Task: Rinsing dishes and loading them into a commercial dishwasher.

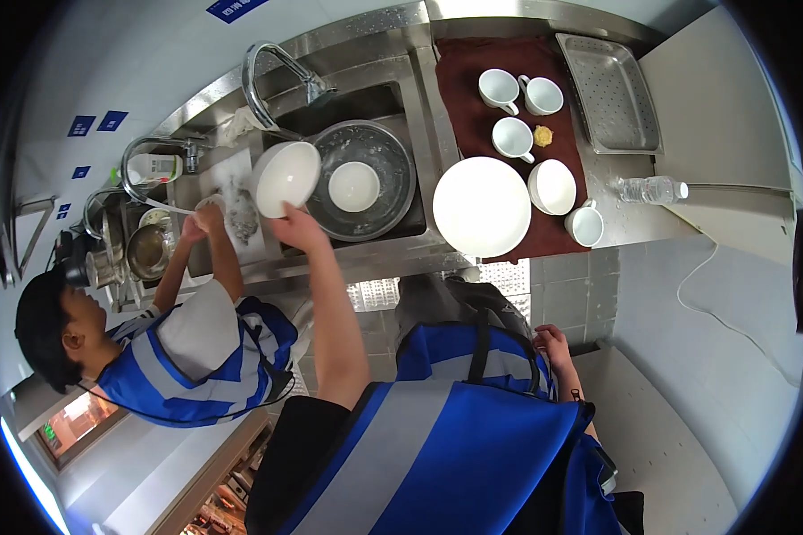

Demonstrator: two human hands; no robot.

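My left hand (302, 228) grips a white bowl (287, 176) by its near rim. The bowl is tilted and held over the left edge of the metal basin (404, 209). Inside that basin sits another white bowl (354, 186), with suds and water marks around it. Down by my right side, beside the blue vest, is my right hand (553, 344), its fingers loosely apart with nothing visible in them. A large white plate (482, 207) lies nearest to it on a brown cloth (459, 80), along with a white bowl (552, 188) and several white cups (513, 139).
A curved faucet (257, 80) reaches over the sink. Left of me, a co-worker (196, 348) has both hands at another sink. On the right are a yellow scrubber (542, 135), a perforated metal tray (608, 94) and a plastic bottle (653, 189). The counter's front edge (633, 235) runs before me.
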